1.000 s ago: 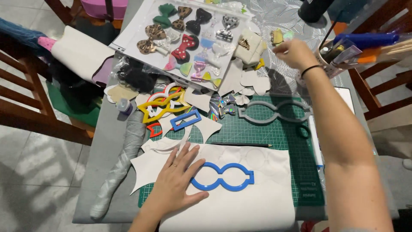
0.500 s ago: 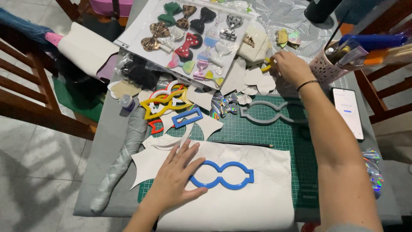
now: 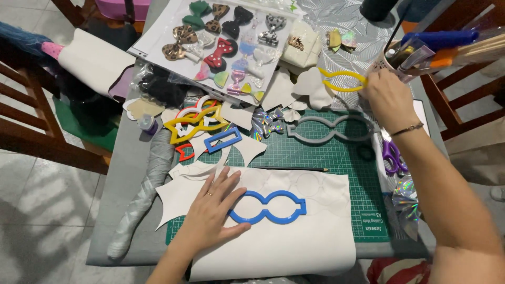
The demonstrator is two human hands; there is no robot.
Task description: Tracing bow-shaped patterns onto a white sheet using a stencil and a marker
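two hands busy: left hand (image 3: pixel 213 218) flat, fingers spread, pins the limp white sheet (image 3: pixel 294 242) beside the blue template (image 3: pixel 268 208); right hand (image 3: pixel 386 97) pinches the thin, light, likely stiff yellow template (image 3: pixel 342 81) at its end.

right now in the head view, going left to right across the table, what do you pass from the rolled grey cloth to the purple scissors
rolled grey cloth → left hand flat on white sheet → blue figure-eight template → grey template → right hand holding yellow template → purple scissors

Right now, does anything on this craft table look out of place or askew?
Nothing is spilled or broken. Oddest: the purple scissors lie half off the green cutting mat at its right edge. The left hand lies flat beside the blue template; the right hand holds a yellow template.
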